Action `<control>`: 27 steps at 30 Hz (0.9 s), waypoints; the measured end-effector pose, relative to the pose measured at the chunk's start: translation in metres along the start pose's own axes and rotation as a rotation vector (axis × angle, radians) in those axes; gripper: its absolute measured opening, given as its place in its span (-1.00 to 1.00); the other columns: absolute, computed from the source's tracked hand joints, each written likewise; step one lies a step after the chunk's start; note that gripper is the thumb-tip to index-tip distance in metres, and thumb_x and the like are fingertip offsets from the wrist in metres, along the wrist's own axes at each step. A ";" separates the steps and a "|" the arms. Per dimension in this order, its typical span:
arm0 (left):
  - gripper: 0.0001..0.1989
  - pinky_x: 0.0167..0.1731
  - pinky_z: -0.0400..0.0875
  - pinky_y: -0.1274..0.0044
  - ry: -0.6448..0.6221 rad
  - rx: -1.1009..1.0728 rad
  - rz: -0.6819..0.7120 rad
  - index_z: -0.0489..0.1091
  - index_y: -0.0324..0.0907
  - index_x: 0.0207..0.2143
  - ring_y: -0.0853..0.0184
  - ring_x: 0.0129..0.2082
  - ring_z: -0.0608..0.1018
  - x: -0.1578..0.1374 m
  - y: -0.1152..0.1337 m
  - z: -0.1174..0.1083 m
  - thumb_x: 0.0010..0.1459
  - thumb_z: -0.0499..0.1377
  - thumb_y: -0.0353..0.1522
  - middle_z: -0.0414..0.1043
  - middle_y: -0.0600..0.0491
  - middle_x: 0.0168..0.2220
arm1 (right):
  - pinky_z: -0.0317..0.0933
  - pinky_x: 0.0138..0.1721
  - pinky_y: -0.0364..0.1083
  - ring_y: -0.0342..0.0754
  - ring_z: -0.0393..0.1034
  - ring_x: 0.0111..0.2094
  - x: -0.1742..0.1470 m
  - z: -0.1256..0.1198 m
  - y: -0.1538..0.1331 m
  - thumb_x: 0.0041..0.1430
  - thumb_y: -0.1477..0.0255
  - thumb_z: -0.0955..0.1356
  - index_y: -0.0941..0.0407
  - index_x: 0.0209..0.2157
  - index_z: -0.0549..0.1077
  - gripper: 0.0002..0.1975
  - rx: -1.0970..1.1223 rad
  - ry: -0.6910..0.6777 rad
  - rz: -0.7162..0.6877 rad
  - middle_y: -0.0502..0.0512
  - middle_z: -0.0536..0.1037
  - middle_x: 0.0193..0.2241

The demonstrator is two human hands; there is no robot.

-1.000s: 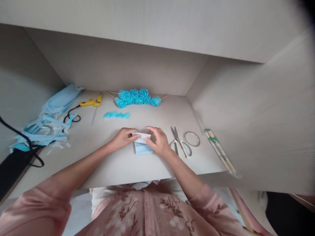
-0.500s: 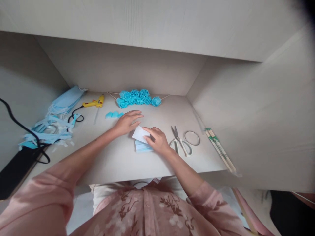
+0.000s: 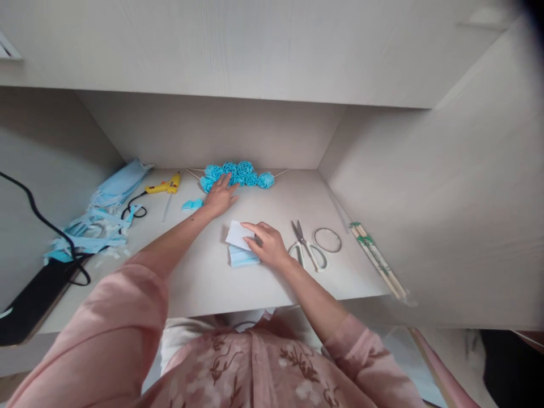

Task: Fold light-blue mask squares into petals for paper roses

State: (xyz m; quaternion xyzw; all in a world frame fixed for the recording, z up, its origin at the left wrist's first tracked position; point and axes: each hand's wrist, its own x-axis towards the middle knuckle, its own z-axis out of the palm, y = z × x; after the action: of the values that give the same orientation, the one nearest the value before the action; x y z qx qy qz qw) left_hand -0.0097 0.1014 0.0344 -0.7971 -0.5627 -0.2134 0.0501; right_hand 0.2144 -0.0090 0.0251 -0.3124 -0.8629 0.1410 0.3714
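My left hand (image 3: 221, 195) reaches over the front of a row of blue fabric roses (image 3: 245, 169), its fingers spread; whether it touches them I cannot tell. In my right hand (image 3: 268, 245) a small white piece of fabric (image 3: 238, 234) is pinched between thumb and fingers. Beneath it a light blue pleated mask piece (image 3: 243, 256) lies on the table, partly covered. Just left of my left wrist rest small blue cut petals (image 3: 192, 204). White-handled scissors (image 3: 309, 247) lie to the right of my right hand, blades pointing away.
At the left are a yellow glue gun (image 3: 164, 186), a stack of blue masks (image 3: 123, 182), mask scraps (image 3: 91, 229) and a black cable (image 3: 34, 209). To the right lie a metal ring (image 3: 327, 240) and packed wooden sticks (image 3: 378, 259). Panels enclose the table's (image 3: 199, 283) back and sides.
My left hand has moved away from the white piece, forward to the blue roses. My right hand stays in nearly the same place with the white piece. The view has tilted slightly upward.
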 end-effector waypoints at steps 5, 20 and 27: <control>-0.53 0.28 0.02 0.20 0.126 0.033 0.013 0.28 -0.19 0.21 0.08 0.40 -0.07 -0.028 -0.025 -0.030 0.25 -0.01 -0.40 -0.13 -0.10 0.40 | 0.31 -0.18 -0.06 -0.02 0.41 -0.27 0.000 0.001 0.001 0.29 0.34 0.28 0.08 0.08 0.43 -0.64 0.009 0.023 0.001 0.13 0.57 -0.30; -0.47 -0.01 0.40 0.35 0.117 -0.612 -0.080 0.34 -0.26 0.12 0.21 -0.05 0.52 -0.061 0.018 -0.058 0.26 0.02 -0.11 0.46 -0.13 0.04 | 0.28 -0.19 -0.10 -0.06 0.39 -0.31 0.000 0.002 0.004 0.28 0.33 0.29 0.08 0.12 0.40 -0.61 0.060 0.020 -0.026 0.10 0.53 -0.30; -0.36 -0.18 0.40 0.44 -0.078 -1.051 -0.269 0.43 -0.27 0.06 0.20 -0.19 0.53 -0.086 0.078 -0.055 0.27 -0.07 0.03 0.54 -0.10 -0.17 | 0.32 -0.17 -0.06 -0.07 0.39 -0.36 0.000 0.000 0.004 0.30 0.26 0.28 0.04 0.16 0.35 -0.57 0.139 0.073 -0.022 0.11 0.55 -0.24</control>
State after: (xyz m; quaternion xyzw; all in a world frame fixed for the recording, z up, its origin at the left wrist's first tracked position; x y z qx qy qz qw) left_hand 0.0228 -0.0201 0.0626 -0.6430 -0.4788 -0.4409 -0.4038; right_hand 0.2158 -0.0065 0.0229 -0.2814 -0.8402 0.1848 0.4250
